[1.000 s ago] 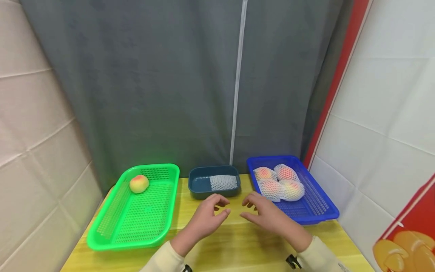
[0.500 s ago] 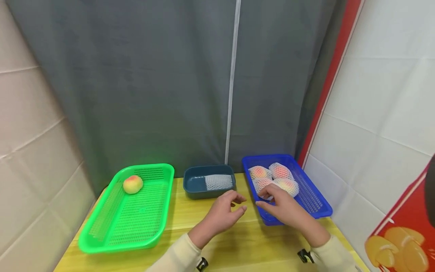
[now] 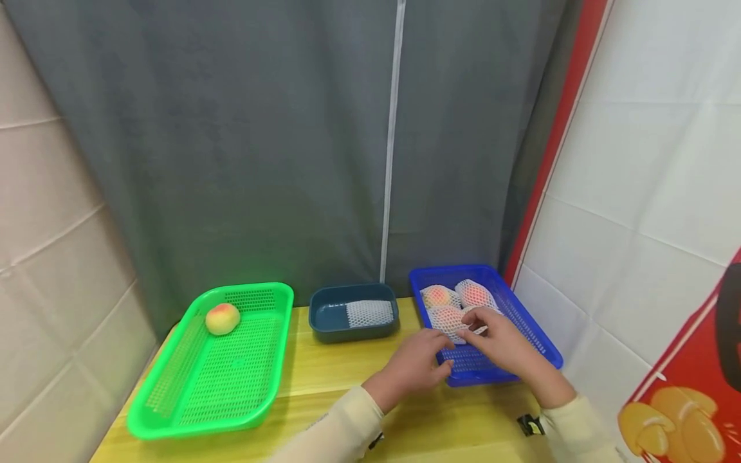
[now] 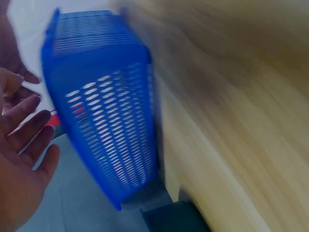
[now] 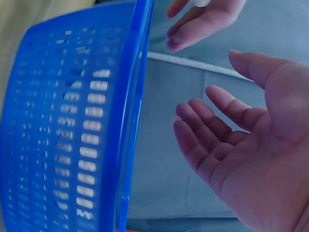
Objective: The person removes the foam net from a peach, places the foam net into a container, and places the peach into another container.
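In the head view, the blue basket (image 3: 547, 354) holds several peaches (image 3: 476, 294) in white foam nets, grouped toward its back left. Over the basket's front part, my right hand (image 3: 502, 341) has loosely bent fingers and overlaps the front peaches. My left hand (image 3: 412, 361) is at the basket's near left edge with nothing in it. The right wrist view shows the right palm (image 5: 256, 145) bare beside the basket wall (image 5: 91, 125), thumb apart from the fingers. Similarly bare is the left palm (image 4: 24, 164) beside the blue wall in the left wrist view.
A green basket (image 3: 276, 379) with one bare peach (image 3: 222, 319) stands at the left. Between the baskets, at the back, is a dark teal box (image 3: 330, 335) holding a white foam net (image 3: 369, 313). A grey curtain (image 3: 231, 161) hangs behind the wooden table (image 3: 324, 379).
Both hands have moved right, from the table's middle to the blue basket. The right hand now reaches over its peaches, and the left has followed to its edge. The camera view has shifted slightly.
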Motion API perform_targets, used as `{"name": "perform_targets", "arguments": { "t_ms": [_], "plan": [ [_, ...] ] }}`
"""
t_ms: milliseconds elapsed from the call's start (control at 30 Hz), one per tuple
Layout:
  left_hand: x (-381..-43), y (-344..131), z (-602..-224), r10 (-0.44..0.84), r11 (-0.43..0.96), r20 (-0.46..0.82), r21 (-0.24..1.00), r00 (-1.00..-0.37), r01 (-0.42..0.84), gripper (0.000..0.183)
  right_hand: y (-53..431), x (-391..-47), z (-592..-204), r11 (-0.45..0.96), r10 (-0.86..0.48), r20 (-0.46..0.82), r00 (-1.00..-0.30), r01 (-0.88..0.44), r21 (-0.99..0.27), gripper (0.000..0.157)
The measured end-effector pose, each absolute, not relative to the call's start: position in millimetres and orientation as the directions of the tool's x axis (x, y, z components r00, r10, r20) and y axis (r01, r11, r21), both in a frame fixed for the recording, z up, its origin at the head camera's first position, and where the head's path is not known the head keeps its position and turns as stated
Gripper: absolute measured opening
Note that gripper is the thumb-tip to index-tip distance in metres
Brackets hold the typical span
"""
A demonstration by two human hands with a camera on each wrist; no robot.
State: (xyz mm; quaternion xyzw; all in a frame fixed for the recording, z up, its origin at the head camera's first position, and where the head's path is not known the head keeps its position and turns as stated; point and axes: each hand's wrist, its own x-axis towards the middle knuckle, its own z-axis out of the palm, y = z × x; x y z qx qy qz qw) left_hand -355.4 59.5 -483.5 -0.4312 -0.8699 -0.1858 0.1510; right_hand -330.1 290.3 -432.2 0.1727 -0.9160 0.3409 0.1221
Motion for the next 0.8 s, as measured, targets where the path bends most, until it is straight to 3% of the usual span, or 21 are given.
{"name": "perform_targets", "arguments": {
  "t_ms": [200, 400, 800],
  "plan": [
    [-364.2, 82.3, -496.7, 0.754, 0.579, 0.37, 0.016, -0.542, 0.815, 0.049, 299.4, -335.2, -430.7, 0.723, -0.218, 0.343, -0.913, -0.388, -0.571, 0.023],
    [-368.1, 94.1, -504.8, 0.79, 0.574, 0.283, -0.028, -0.544, 0.819, 0.062, 310.9, -344.5, -424.9, 0.753, -0.213, 0.329, -0.92, -0.369, -0.544, 0.026],
    [-373.8, 100.3, -511.9, 0.799, 0.584, 0.247, -0.099, -0.548, 0.806, 0.063, 334.7, -389.9, -418.5, 0.822, -0.285, 0.314, -0.906, -0.4, -0.406, 0.028]
  ]
}}
